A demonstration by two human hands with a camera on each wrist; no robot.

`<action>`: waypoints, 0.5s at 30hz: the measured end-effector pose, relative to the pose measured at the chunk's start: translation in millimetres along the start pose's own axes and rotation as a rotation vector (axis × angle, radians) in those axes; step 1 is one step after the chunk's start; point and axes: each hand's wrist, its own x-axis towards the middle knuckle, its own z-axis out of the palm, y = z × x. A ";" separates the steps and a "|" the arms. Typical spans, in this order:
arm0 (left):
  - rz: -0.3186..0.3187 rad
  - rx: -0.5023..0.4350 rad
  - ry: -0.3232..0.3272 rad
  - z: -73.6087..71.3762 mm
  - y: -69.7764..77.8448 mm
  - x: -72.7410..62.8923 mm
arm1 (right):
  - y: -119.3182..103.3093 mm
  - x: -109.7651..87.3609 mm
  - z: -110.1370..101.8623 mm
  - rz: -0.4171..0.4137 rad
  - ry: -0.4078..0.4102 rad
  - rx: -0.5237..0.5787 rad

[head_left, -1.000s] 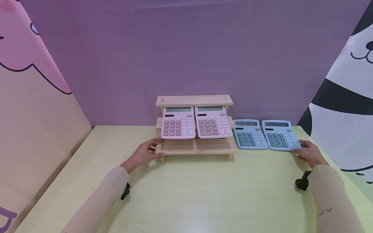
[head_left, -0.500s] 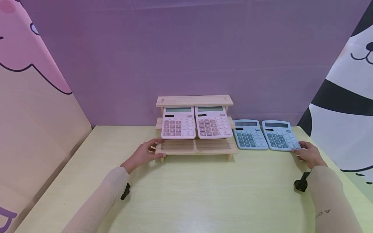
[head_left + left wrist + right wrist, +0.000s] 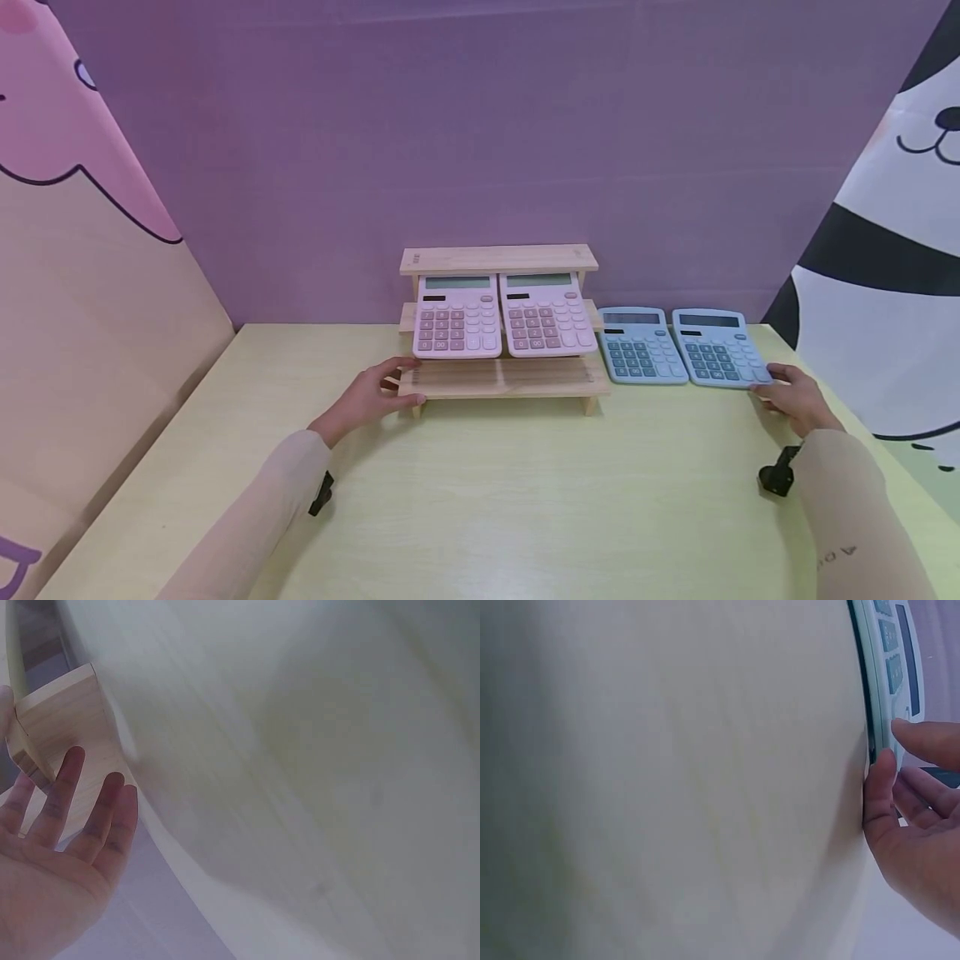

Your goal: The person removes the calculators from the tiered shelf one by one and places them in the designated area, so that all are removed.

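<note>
The step in hand appears to be steadying the wooden rack (image 3: pixel 510 379) while handling the outer blue calculator (image 3: pixel 722 350), which lies on the desk (image 3: pixel 525 500) to the rack's right, beyond the inner blue calculator (image 3: pixel 643 348) just beside the rack. The left hand (image 3: pixel 367 398) holds the left end of the rack's lowest board, thumb at the front and fingers behind; that light brace is probably enough, since a hard push there could shift the rack and unsettle the left pink calculator (image 3: pixel 457 321) and right pink calculator (image 3: pixel 550 317) tilted under its top board. The right hand (image 3: pixel 798 398) pinches the outer blue calculator at the lower corner farthest from the rack, thumb over the edge. From one corner, any push is likely to twist it, so small, level nudges along the desk would serve best, using the inner blue calculator's edge as a guide. Pressing too firmly toward the rack could drive the inner one into the rack's side. Thumb pressure is best held to the rim, off the keys.
</note>
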 end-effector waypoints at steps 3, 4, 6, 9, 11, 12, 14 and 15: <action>0.002 0.000 0.001 0.1 0.0 -0.4 | 0.4 -0.9 -1.2 -0.004 -0.011 0.004; 0.004 -0.001 0.001 0.1 -0.1 -0.6 | 0.5 -1.1 -1.6 -0.007 -0.015 0.008; 0.006 -0.001 0.001 0.2 -0.2 -0.9 | 0.3 -1.5 -2.3 -0.014 -0.024 0.015; 0.007 0.000 0.001 0.6 -0.4 -1.3 | 0.1 -1.4 -3.1 -0.018 -0.029 0.014; 0.004 0.007 0.004 1.0 -0.4 -1.3 | -1.1 -2.4 -3.9 -0.019 -0.034 0.012; 0.003 0.010 0.003 1.2 -0.4 -1.3 | -1.9 -3.2 -4.6 -0.022 -0.037 0.005; -0.001 0.019 0.004 1.5 -0.1 -1.2 | -4.4 -6.3 -6.3 -0.031 -0.043 -0.009; -0.003 0.023 0.004 1.5 0.2 -1.3 | -6.1 -8.4 -7.2 -0.037 -0.045 -0.020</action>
